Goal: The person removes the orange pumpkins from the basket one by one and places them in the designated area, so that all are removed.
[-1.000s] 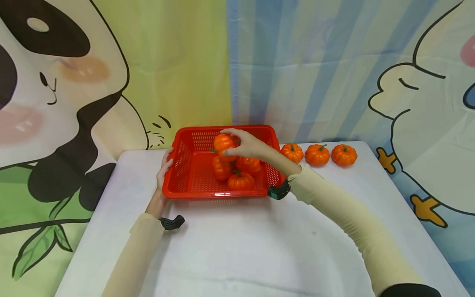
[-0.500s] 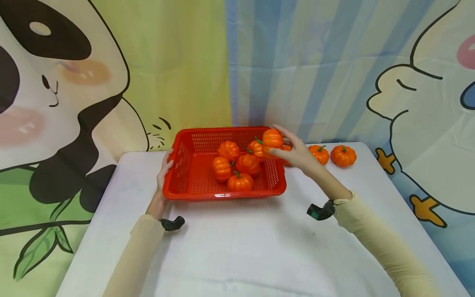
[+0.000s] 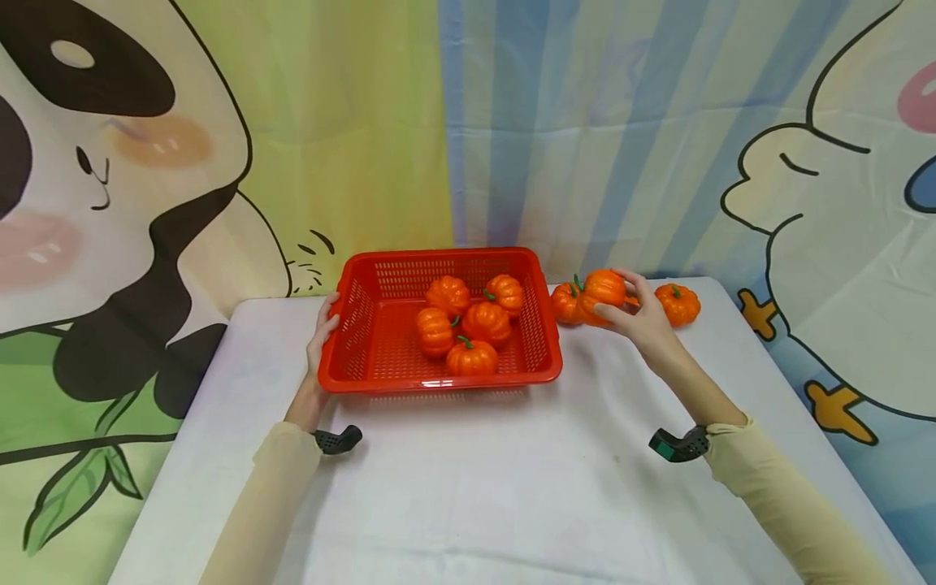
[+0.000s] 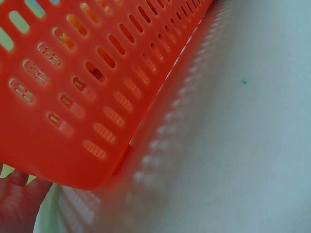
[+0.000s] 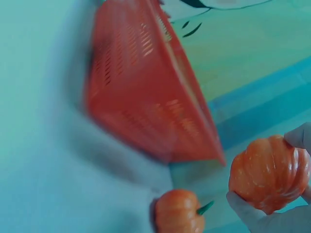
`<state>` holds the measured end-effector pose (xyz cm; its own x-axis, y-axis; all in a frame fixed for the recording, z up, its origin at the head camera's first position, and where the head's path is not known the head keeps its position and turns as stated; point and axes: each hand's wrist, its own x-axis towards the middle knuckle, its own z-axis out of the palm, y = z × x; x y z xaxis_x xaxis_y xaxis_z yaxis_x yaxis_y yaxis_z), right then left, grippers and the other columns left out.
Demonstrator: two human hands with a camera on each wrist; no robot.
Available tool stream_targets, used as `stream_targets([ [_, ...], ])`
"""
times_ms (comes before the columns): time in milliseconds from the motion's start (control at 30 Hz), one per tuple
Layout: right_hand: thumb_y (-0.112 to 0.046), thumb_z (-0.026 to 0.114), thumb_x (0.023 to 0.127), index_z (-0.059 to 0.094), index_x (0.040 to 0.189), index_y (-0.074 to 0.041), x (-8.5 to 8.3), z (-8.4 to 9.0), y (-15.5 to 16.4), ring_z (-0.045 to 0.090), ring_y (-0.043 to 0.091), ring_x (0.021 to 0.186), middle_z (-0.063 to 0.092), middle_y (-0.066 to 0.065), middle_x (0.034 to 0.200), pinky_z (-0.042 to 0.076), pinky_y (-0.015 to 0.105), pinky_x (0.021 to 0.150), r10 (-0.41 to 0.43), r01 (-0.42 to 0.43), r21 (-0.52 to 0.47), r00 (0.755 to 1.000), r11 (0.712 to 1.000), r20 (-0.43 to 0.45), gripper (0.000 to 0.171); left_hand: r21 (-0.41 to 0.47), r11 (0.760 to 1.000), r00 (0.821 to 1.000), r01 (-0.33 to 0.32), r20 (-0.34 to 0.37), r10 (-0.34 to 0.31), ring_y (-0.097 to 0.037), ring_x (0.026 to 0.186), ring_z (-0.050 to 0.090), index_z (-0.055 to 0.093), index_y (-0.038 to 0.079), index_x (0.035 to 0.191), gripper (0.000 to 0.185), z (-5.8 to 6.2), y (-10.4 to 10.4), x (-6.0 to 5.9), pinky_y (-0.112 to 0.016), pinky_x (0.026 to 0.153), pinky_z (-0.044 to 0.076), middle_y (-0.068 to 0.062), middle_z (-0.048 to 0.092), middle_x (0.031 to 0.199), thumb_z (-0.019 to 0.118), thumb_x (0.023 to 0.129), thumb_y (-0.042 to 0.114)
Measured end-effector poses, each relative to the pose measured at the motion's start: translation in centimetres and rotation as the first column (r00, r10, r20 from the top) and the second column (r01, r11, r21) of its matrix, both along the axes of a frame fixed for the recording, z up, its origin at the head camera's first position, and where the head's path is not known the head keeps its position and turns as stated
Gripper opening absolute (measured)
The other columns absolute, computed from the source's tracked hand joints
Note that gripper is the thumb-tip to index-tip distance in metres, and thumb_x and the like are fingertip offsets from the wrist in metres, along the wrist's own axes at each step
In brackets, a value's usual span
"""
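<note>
My right hand point(image 3: 647, 321) holds an orange toy pumpkin point(image 3: 603, 291) between thumb and fingers, to the right of the red plastic basket point(image 3: 439, 380). The right wrist view shows the same pumpkin point(image 5: 267, 172) with the thumb and fingertips on either side of it. My left hand point(image 3: 319, 345) grips the basket's left side at the rim; the left wrist view has its fingers point(image 4: 19, 178) at the edge of the slotted wall. Several pumpkins point(image 3: 487, 323) with green stems lie in the basket's right half.
Along the table's back edge, right of the basket, stand a pumpkin point(image 3: 565, 304), one mostly hidden behind my right hand, and another pumpkin point(image 3: 678, 305) farther right. A cartoon-printed curtain point(image 3: 380, 122) hangs behind the white-covered table point(image 3: 468, 487).
My right hand has carried its pumpkin out of the basket, rightward past the rim to above the table row. The left hand and basket have stayed in place.
</note>
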<state>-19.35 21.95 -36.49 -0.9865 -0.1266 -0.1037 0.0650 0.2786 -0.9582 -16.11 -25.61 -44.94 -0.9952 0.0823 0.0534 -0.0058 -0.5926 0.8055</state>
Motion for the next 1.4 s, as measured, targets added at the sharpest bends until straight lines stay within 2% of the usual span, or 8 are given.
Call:
stream_targets([
  [300, -0.022, 0.064, 0.092, 0.013, 0.145, -0.013, -0.3, -1.9, 1.7, 0.038, 0.035, 0.13, 0.015, 0.02, 0.154, 0.053, 0.013, 0.073, -0.01, 0.009, 0.023, 0.999, 1.0, 0.038, 0.074, 0.035, 0.999, 1.0, 0.014, -0.014, -0.014, -0.014, 0.11, 0.048, 0.008, 0.025, 0.154, 0.051, -0.2, -0.1, 0.0, -0.023, 0.084, 0.054, -0.004, 0.022, 0.154, 0.021, 0.105, 0.018],
  [467, -0.028, 0.065, 0.092, 0.012, 0.142, -0.013, -0.4, -2.6, 2.2, 0.037, 0.037, 0.129, 0.017, 0.022, 0.152, 0.054, 0.014, 0.072, -0.007, 0.003, 0.061, 0.998, 0.998, 0.056, 0.075, 0.008, 1.0, 1.0, 0.0, 0.008, 0.0, -0.014, 0.113, 0.046, 0.008, 0.026, 0.155, 0.052, 0.0, 0.0, 0.1, -0.022, 0.085, 0.053, -0.002, 0.021, 0.155, 0.021, 0.105, 0.018],
  [567, -0.034, 0.065, 0.091, 0.013, 0.147, -0.014, -0.4, -2.8, 2.3, 0.04, 0.038, 0.128, 0.022, 0.024, 0.149, 0.054, 0.016, 0.074, 0.015, -0.021, 0.121, 0.998, 0.992, 0.054, 0.079, 0.008, 1.0, 1.0, -0.001, 0.013, 0.001, -0.014, 0.113, 0.047, 0.009, 0.026, 0.155, 0.052, 0.0, 0.0, 0.1, -0.022, 0.085, 0.054, -0.003, 0.021, 0.155, 0.021, 0.105, 0.018],
  [700, -0.041, 0.064, 0.091, 0.015, 0.154, -0.013, -0.3, -2.9, 2.4, 0.042, 0.039, 0.126, 0.031, 0.026, 0.147, 0.055, 0.026, 0.085, 0.042, -0.052, 0.208, 0.998, 0.977, 0.054, 0.084, 0.02, 1.0, 1.0, 0.007, 0.009, -0.007, -0.014, 0.112, 0.048, 0.011, 0.028, 0.154, 0.051, 0.0, -0.1, 0.0, -0.023, 0.086, 0.054, -0.003, 0.021, 0.156, 0.021, 0.105, 0.019],
  [833, -0.046, 0.063, 0.09, 0.016, 0.154, -0.011, -0.3, -2.9, 2.3, 0.042, 0.039, 0.127, 0.037, 0.026, 0.145, 0.053, 0.034, 0.093, 0.045, -0.064, 0.254, 0.996, 0.965, 0.081, 0.087, -0.009, 1.0, 1.0, -0.002, 0.008, 0.002, -0.013, 0.113, 0.048, 0.012, 0.029, 0.154, 0.051, -0.1, -0.1, 0.0, -0.022, 0.087, 0.054, -0.003, 0.02, 0.156, 0.022, 0.105, 0.019],
  [1100, -0.037, 0.064, 0.09, 0.017, 0.151, -0.006, -0.1, -3.0, 2.0, 0.037, 0.043, 0.131, 0.025, 0.027, 0.152, 0.041, 0.058, 0.106, 0.053, -0.074, 0.287, 0.995, 0.955, 0.079, 0.083, -0.069, 0.997, 1.0, -0.023, 0.009, 0.023, -0.016, 0.118, 0.043, 0.011, 0.028, 0.154, 0.051, 0.0, 0.0, 0.1, -0.021, 0.087, 0.052, -0.004, 0.018, 0.157, 0.02, 0.105, 0.02],
  [1300, -0.04, 0.062, 0.089, 0.021, 0.152, -0.007, -0.3, -3.2, 1.9, 0.037, 0.043, 0.13, 0.025, 0.026, 0.151, 0.041, 0.06, 0.104, 0.098, -0.118, 0.41, 0.993, 0.905, 0.071, 0.082, -0.07, 0.997, 1.0, -0.025, 0.012, 0.025, -0.015, 0.118, 0.043, 0.011, 0.027, 0.154, 0.051, 0.0, 0.0, 0.0, -0.021, 0.088, 0.052, -0.003, 0.018, 0.157, 0.02, 0.105, 0.02],
  [1400, -0.041, 0.062, 0.088, 0.022, 0.151, -0.005, -0.4, -3.3, 1.9, 0.038, 0.043, 0.129, 0.025, 0.026, 0.151, 0.042, 0.06, 0.103, 0.094, -0.108, 0.433, 0.994, 0.895, 0.052, 0.083, -0.052, 0.999, 1.0, -0.016, 0.006, 0.016, -0.016, 0.118, 0.042, 0.01, 0.027, 0.154, 0.051, -0.1, 0.0, 0.0, -0.021, 0.087, 0.052, -0.003, 0.017, 0.157, 0.02, 0.105, 0.02],
])
